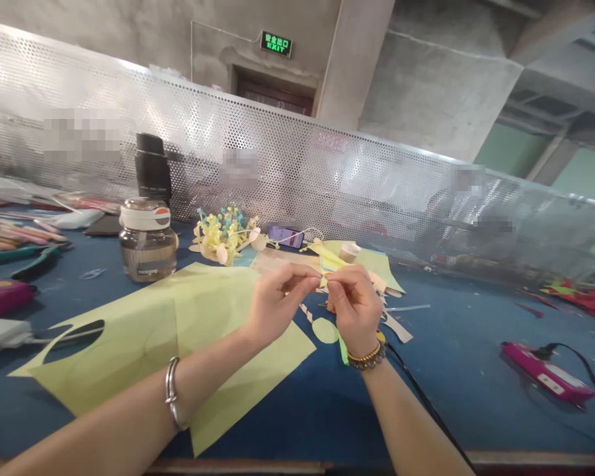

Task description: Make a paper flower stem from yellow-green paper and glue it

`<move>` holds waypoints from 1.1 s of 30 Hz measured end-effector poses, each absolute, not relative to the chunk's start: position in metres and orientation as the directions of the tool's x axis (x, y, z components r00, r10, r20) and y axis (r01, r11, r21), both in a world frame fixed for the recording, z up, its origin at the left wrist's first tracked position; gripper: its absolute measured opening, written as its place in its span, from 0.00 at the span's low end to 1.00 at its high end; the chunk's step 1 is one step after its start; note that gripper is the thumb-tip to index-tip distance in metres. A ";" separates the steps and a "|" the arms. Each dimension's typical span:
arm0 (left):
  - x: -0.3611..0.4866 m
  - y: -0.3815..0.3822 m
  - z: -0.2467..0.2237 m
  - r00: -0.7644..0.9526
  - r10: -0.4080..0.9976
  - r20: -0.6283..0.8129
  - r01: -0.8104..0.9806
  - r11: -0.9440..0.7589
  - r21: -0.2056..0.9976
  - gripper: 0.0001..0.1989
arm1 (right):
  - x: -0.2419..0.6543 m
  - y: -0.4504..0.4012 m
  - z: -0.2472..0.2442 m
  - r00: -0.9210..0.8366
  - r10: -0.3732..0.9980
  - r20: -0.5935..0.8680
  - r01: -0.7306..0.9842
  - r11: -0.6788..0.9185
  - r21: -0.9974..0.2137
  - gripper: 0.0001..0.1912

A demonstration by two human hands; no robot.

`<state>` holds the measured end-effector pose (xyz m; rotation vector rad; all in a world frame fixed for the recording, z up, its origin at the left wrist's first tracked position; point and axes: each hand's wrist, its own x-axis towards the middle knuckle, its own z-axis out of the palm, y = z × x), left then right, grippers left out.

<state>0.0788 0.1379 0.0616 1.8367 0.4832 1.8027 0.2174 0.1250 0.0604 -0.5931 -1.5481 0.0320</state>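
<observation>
My left hand point(280, 301) and my right hand point(356, 307) meet fingertip to fingertip above the middle of the table, both closed in a pinch. Whatever they pinch is tiny and mostly hidden by the fingers; a pale yellow bit shows beside the tips. Beneath my left forearm spreads a large light-yellow sheet point(218, 330) with a rounded cut-out at its left. Below my right hand lie a pale green oval piece point(325, 330) and cut paper scraps point(397, 326). A bright green object, partly covered, shows by the right wrist.
A lidded bottle point(147, 248) and a dark tumbler point(152, 168) stand left. Yellow and blue craft flowers point(223, 235) and a phone point(286, 236) lie by the perforated metal divider point(297, 172). Purple power strips point(548, 373) lie at both sides; a black cable runs near my right forearm.
</observation>
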 end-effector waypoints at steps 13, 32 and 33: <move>0.080 0.133 0.063 -0.001 0.477 0.879 -0.018 -0.879 0.477 0.03 | 0.211 0.119 0.062 0.072 0.387 0.919 0.322 0.863 -0.388 0.05; 0.086 0.133 0.070 0.121 0.834 0.539 -0.435 -0.443 0.784 0.08 | 0.220 0.131 0.057 0.072 0.251 0.965 0.558 0.792 -0.247 0.07; 0.086 0.134 0.071 0.117 0.840 0.530 -0.433 -0.437 0.788 0.08 | 0.220 0.131 0.057 0.076 0.281 0.957 0.537 0.797 -0.277 0.08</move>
